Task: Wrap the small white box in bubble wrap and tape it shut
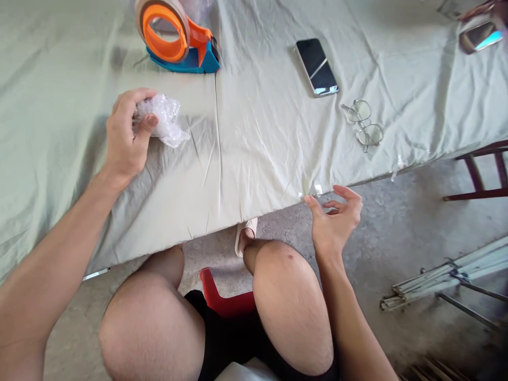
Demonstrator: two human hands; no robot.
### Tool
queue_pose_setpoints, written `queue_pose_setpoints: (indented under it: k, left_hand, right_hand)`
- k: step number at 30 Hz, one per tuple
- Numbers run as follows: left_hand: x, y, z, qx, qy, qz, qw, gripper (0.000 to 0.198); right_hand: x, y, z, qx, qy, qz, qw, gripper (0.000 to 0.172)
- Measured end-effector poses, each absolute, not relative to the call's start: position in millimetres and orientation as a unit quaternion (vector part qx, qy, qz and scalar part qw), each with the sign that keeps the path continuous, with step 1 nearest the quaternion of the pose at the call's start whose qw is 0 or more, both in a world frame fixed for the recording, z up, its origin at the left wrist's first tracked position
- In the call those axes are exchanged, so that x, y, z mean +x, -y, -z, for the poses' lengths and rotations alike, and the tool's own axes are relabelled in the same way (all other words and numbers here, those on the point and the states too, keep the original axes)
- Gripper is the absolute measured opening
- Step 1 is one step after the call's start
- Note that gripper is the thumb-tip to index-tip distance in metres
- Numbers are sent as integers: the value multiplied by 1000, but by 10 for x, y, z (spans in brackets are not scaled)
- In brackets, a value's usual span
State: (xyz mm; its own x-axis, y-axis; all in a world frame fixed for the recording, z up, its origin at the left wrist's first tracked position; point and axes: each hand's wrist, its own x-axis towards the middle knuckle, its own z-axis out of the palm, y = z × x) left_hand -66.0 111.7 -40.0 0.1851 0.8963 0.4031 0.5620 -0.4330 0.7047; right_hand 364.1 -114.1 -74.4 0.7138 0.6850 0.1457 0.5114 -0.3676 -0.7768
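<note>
My left hand [129, 124] is closed around a crumpled bundle of clear bubble wrap [169, 117], resting on or just above the cloth on the left part of the table. Whatever the wrap may contain cannot be made out. My right hand [335, 217] is at the table's front edge, thumb and fingers apart with nothing visible between them. Its thumb tip is beside small pieces of clear tape [318, 189] stuck along the edge. Beyond my left hand stands an orange and blue tape dispenser [186, 45] with a roll of tape on it.
A pale cloth [257, 132] covers the table. A phone [317, 67] and wire-rimmed glasses [363, 124] lie right of centre, with a shiny object [482, 34] at the far right corner. Beside the table are a dark red stool [478, 174] and bundled metal poles [428, 280] on the floor.
</note>
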Motion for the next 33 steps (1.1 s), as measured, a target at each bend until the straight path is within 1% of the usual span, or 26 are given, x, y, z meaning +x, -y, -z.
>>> queue_pose_setpoints:
  k: [3,6,9,13,16,18,22,23,24,25,28,29,31,33]
  left_hand:
    - [-643,-1133,429,740,-479,-422,214,64]
    - [-614,-1113,421,738,-467,-434,223,58]
    - [-607,-1091,427,744,-464,-430,214,60]
    - [-648,-1111,521,756,-462,-424,188,57]
    - [-671,-1136,597,763,-452,-432,163,66]
    - [-673,-1141,625,773,-443,-429,152,71]
    - [-672,-1135,655,789,-428,-412,157,73]
    - [-674,-1134,662,792,-423,-413,153,75]
    - [-676,-1134,668,795,-418,-415,146,78]
    - [-676,-1132,670,796,-416,-419,135,80]
    - [-662,-1102,636,793,-410,-443,83,80]
    - [-650,-1080,611,789,-406,-457,62,77]
    - [-614,-1019,551,767,-394,-506,22,69]
    - [-575,-948,502,733,-390,-557,-10,56]
  right_hand:
    - [3693,1132,691,-825,362,-78,428,88]
    - [3746,1116,622,-836,403,-85,361,101]
    - [3813,1075,564,-834,451,-88,305,112]
    - [3926,995,541,-826,475,-117,279,116]
    - [3964,944,480,-827,466,-150,276,117]
    - [3913,895,352,-811,478,-154,301,110]
    - [3571,618,-64,-724,573,-126,363,89]
    - [3445,491,-157,-687,606,-118,384,81]
    - [3307,339,-227,-649,638,-111,399,69]
    - [3162,165,-269,-603,678,-108,407,60]
    - [2702,-418,-220,-463,758,-125,442,31]
    - [2551,-610,-154,-420,777,-134,449,25]
    - [2271,-950,17,-331,818,-129,452,26]
    - [2047,-1207,204,-246,866,-83,427,31]
